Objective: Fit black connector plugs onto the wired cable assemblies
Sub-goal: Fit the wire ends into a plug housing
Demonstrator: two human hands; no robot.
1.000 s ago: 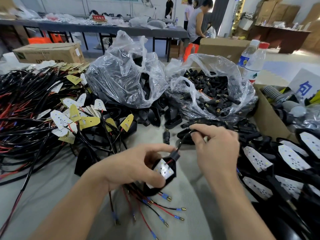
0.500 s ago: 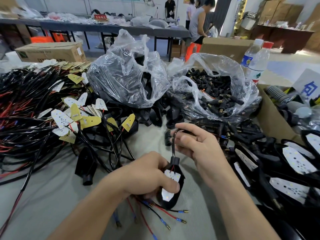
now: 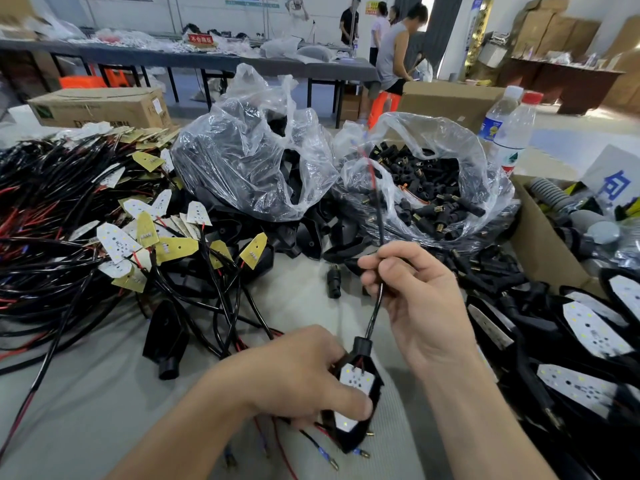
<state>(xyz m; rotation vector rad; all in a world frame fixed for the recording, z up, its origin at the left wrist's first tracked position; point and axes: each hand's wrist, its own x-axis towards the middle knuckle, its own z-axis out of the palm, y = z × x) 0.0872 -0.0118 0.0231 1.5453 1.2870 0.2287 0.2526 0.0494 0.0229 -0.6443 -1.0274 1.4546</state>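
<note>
Black lamp housing (image 3: 350, 441) clutched in L hand (image 3: 294, 372) grip; just above, R hand (image 3: 419, 299) grip pinching its cable (image 3: 373, 316).

On far bench (image 3: 138, 57), red sign (image 3: 201, 38): "不合格", last character blurred, possibly "区". White card (image 3: 614, 178), right: blue "向". Carton (image 3: 100, 105) print illegible.

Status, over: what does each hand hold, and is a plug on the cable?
Left hand grips housing. Right hand pinches cable, free end up, no plug seen on it. Loose plug lies beyond; nothing in the way.
</note>
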